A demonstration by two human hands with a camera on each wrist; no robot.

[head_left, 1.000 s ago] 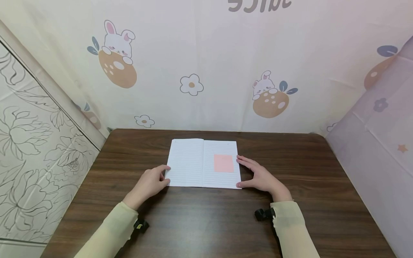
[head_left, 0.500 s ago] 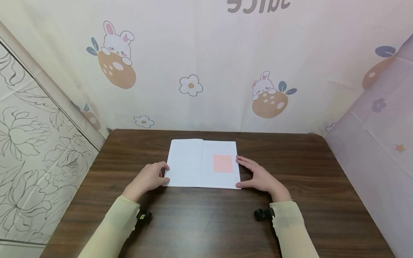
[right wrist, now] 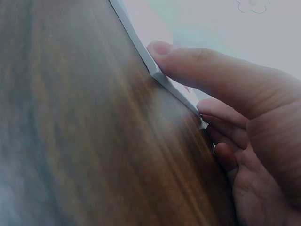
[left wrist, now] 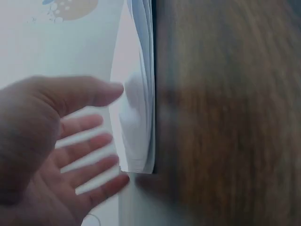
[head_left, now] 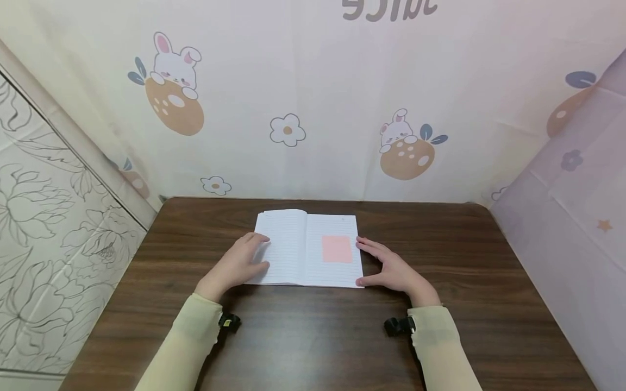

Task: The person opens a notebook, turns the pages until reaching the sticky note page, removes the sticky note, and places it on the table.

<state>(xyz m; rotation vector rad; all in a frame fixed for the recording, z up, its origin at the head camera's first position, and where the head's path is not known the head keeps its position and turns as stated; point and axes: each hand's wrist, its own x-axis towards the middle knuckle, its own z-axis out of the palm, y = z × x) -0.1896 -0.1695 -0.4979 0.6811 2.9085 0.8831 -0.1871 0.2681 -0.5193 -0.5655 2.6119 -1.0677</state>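
Note:
An open notebook [head_left: 288, 250] with lined white pages lies on the table, a pink sticky note [head_left: 337, 248] on its right page. Over the left page's outer part is my left hand [head_left: 237, 260], thumb and fingers extended and apart. In the left wrist view the page stack [left wrist: 136, 108] bulges up beside that thumb. My right hand [head_left: 395, 270] rests at the notebook's right edge. Its thumb lies on the near right corner in the right wrist view, with the other fingertips [right wrist: 210, 106] along the side edge.
The dark wood table [head_left: 303, 336] reaches to a curtain [head_left: 332, 98] printed with rabbits and flowers at the back. A panel with flower line drawings [head_left: 54, 233] stands at the left. Each wrist carries a small black camera [head_left: 398, 326].
My left hand has moved right and away from me, from the notebook's left edge onto the left page, whose sheets now arch up more. The right hand stays at the right edge.

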